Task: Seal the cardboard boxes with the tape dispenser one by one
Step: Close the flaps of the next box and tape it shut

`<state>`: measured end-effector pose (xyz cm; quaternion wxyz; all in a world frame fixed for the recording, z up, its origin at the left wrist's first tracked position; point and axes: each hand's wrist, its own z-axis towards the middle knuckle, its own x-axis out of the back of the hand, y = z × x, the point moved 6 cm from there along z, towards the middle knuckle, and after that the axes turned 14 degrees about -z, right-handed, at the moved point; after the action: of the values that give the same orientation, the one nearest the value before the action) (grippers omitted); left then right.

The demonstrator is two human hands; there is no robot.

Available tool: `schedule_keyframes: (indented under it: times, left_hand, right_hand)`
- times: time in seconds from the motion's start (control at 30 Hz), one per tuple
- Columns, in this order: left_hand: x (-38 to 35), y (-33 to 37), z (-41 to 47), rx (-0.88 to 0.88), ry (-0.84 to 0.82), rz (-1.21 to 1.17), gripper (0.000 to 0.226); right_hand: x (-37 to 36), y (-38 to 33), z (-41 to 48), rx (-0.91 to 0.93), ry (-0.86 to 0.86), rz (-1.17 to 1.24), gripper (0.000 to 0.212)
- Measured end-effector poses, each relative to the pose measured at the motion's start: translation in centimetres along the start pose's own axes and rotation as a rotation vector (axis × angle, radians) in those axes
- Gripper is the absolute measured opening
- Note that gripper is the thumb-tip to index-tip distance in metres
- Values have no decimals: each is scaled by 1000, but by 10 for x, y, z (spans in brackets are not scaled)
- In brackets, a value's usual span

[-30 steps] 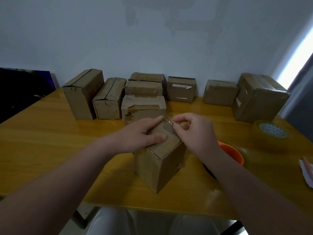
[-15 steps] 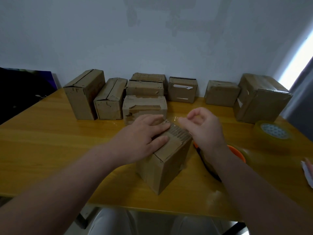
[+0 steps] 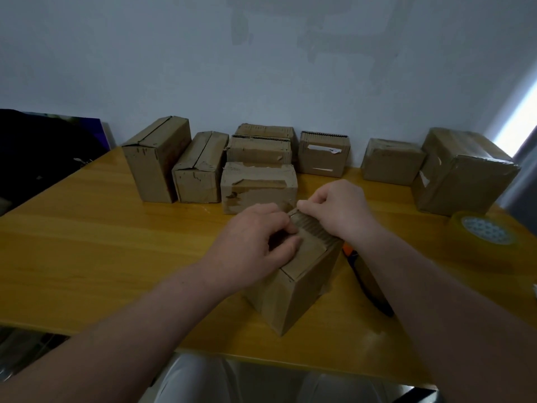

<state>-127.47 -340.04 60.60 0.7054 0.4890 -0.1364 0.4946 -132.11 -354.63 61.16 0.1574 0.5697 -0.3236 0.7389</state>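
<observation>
Box: small cardboard box (image 3: 302, 286), near the table's (image 3: 116, 257) front edge, centre.
Left hand (image 3: 252, 245): pressing the box top, fingers bent; I cannot tell if it grasps anything.
Right hand (image 3: 340, 210): pinching a tape strip (image 3: 293, 212) at the box's far top edge.
Tape dispenser (image 3: 348, 253): just right of the box, mostly behind the forearm.
Tape roll (image 3: 485, 237): right edge.
</observation>
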Motion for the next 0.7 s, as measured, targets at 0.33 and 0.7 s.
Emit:
schedule_keyframes:
  times: [0.33,0.7]
  left_hand:
    - [2,1,3,-9,-70,-47,33]
    - [-2,-4,-2,-40,-39,-94,46]
  right_hand:
    - [7,28,-6,-146,-35,246,24]
    - [-27,40,-52,286,-446,167,105]
